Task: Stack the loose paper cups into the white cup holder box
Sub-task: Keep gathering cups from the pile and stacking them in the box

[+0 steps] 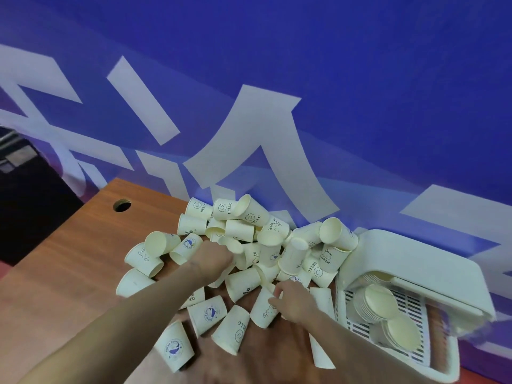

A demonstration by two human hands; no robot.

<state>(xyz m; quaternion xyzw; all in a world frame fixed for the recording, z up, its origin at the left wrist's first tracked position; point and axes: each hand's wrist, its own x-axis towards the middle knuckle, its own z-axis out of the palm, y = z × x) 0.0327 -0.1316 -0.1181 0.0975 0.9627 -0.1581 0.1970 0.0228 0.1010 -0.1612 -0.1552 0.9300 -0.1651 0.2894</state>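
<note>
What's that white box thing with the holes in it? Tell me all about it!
The white cup holder box looks like plastic. It sits on the wooden table's right side, against the blue wall. Its lid is tipped up and open. The slotted tray inside holds nested stacks of cups lying on their sides. Loose cups lean against it.

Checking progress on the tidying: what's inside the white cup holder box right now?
Two nested stacks of cups lie on the slatted floor of the white cup holder box. Its raised lid hides the far end.
</note>
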